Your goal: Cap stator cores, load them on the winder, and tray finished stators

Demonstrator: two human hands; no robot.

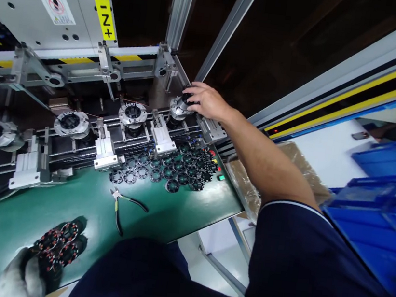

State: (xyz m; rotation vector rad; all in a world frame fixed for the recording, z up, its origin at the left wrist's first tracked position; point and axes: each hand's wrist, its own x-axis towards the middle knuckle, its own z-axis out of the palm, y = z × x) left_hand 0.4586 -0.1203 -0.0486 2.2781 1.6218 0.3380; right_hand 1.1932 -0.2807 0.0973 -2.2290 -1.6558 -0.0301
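Note:
My right hand [207, 102] is bare and reaches to the rightmost round metal holder [179, 110] of the machine. Its fingers close around a black ring-shaped core [185, 97] at the top of that holder. My left hand [22, 277] wears a pale glove at the lower left table edge, fingers curled in. Beside it sits a small group of ring cores wound with reddish wire [69, 232]. Whether the glove grips one of them is hidden. Three more metal holders, such as the middle one [133, 114], carry black cores.
Many unwound black cores [172, 185] crowd the green table [179, 209] below the machine. Cutting pliers [122, 205] lie with handles spread. Metal slide blocks [107, 153] jut over the table's back edge. Blue bins [368, 210] stand at the right, behind my arm.

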